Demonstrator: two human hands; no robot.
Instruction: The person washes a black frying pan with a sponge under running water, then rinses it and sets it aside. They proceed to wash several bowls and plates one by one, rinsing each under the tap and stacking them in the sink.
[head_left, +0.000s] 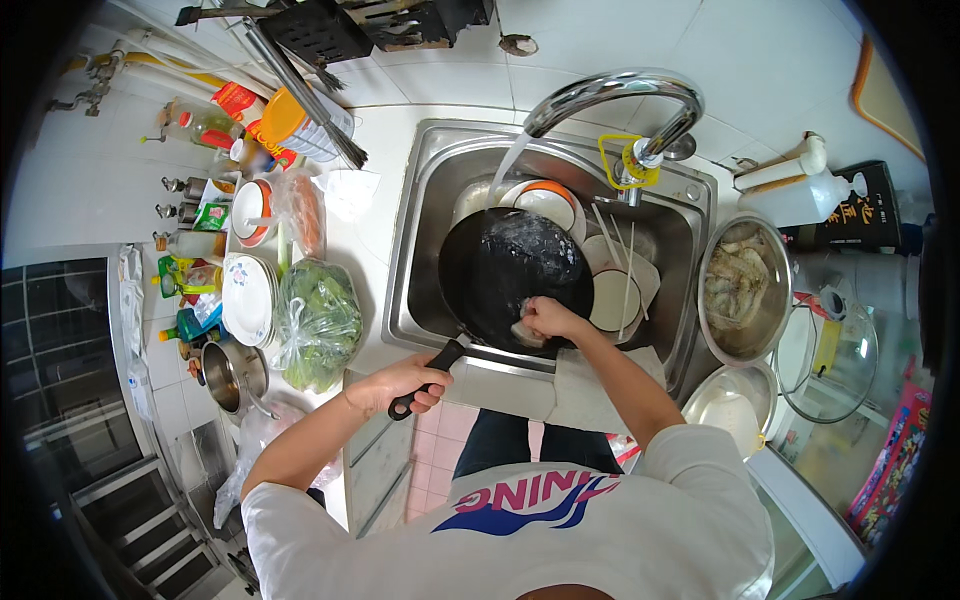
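Observation:
My left hand (412, 384) grips the black handle (427, 379) of a dark wok (480, 277). The wok lies over the stainless steel sink (397, 300), and white suds or wet streaks show on its inner surface. Inside the wok, my right hand (551, 319) presses a pale cloth or pad (529, 332) against the lower right part of the wall; my fingers partly hide it. Water (506, 169) runs from the curved chrome faucet (615, 82) to the wok's far side. Bowls with orange rims (551, 196), a plate (617, 296) and several chopsticks (628, 281) lie in the sink around the wok.
Left of the sink are a bag of leafy greens (319, 322), stacked plates (247, 300), a bag of carrots (304, 210) and a steel pot (229, 375). At the right stand a steel bowl of soaking food (742, 285), a strainer or basin (731, 412) and a glass lid (829, 367). A grey cloth (607, 382) drapes the sink's front edge.

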